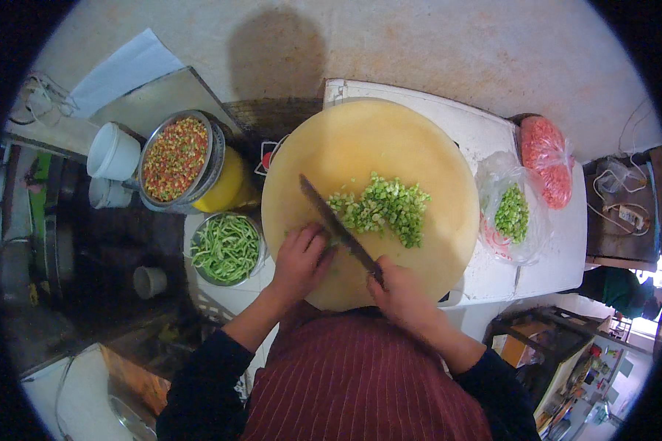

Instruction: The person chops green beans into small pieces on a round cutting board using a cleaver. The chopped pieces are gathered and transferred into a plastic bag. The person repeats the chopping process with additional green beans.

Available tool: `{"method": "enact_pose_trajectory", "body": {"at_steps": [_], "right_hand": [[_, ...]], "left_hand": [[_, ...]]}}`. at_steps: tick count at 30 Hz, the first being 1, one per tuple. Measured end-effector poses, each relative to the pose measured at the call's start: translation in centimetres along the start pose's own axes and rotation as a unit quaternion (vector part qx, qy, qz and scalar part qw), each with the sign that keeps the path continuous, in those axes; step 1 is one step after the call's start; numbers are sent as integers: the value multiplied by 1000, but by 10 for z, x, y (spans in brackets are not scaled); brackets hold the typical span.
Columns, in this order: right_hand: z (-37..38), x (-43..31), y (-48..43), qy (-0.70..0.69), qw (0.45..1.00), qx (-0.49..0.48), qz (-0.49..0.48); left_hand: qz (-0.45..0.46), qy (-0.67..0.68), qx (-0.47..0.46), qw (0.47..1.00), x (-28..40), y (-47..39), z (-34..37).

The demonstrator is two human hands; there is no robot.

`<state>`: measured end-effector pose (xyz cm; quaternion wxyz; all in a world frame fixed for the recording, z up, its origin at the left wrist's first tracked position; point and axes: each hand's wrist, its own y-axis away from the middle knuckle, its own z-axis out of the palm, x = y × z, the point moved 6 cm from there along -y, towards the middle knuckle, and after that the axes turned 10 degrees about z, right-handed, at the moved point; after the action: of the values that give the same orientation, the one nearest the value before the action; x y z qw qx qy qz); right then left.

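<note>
My right hand (402,295) grips the handle of a kitchen knife (336,222). The dark blade slants across a round cutting board (320,138), its tip toward the far left. Chopped green vegetable pieces (394,206), likely scallion, lie heaped on the board just beyond the blade. On the near side of the blade, my left hand (302,264) rests on the board with bent fingers close to the steel. Whatever may be under those fingers is hidden, apart from small green bits by the blade.
Left of the board stand a bowl of sliced green strips (226,249), a metal bowl of chopped red-and-green mix (176,160) and white tubs (113,151). To the right are a plastic bag with chopped greens (512,214) and a tied bag of red food (546,160). A wall (419,49) rises behind.
</note>
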<state>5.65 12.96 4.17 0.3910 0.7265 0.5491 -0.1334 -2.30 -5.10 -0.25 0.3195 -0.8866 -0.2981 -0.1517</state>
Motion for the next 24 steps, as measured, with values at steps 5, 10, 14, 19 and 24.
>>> {"method": "enact_pose_trajectory", "body": {"at_steps": [5,10,14,19,24], "right_hand": [[-26,17,-2,24,999,25,9],[-20,19,4,19,1000,15,5],[-16,19,3,15,1000,-5,16],[-27,7,5,-10,1000,4,-7],[-25,7,16,21,999,-21,25]], "left_hand": [[2,20,-3,1000,2,-32,23],[-47,33,21,998,9,-28,10],[-14,12,11,1000,9,-29,10],[-4,22,22,1000,11,-33,8],[7,20,38,999,13,-31,5]]}}
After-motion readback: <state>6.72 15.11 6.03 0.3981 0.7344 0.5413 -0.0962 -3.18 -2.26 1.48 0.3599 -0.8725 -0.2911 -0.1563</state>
